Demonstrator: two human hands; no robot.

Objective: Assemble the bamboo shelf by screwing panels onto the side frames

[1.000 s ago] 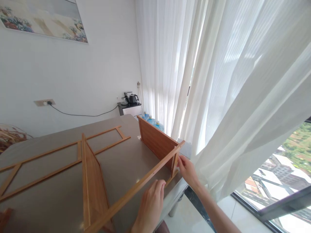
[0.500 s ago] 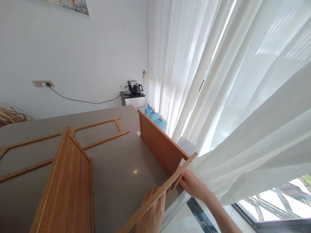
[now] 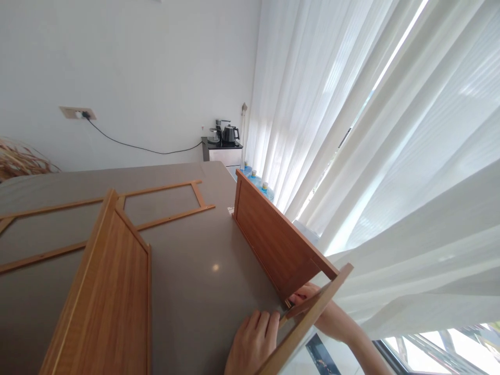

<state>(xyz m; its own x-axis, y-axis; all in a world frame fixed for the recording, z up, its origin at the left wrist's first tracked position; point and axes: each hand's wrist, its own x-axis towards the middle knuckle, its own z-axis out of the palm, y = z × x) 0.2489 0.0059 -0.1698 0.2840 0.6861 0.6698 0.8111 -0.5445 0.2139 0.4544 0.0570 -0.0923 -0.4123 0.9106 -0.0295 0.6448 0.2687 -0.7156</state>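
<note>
Work in hand: we are putting together a wooden shelf unit on the grey table (image 3: 187, 291), joining a side frame (image 3: 308, 317) to the end of an upright shelf board (image 3: 273, 239).
Left hand (image 3: 252, 346): it lies flat on the table just beside the frame's lower rail, fingers extended and touching that rail; it is open, gripping nothing that we can see.
Right hand (image 3: 308, 298): it sits at the corner where the upright board meets the frame, fingertips pressed against the joint; the frame hides most of it, so we cannot tell whether it is closed on anything.
Where the parts are: the upright board stands on edge near the table's right side by the white curtain (image 3: 390, 156); a second shelf board (image 3: 105, 307) stands on edge at our near left; another side frame (image 3: 117, 213) lies flat at the far left.
Done, as we judge it: both boards appear seated in the flat frame.
Left: the near frame looks not yet fixed; no screws or tools show.
Changed since a second ago: the view has dropped and swung right, the wall picture has left the view, and the near frame has tilted up at its right end, now covering our right hand.
</note>
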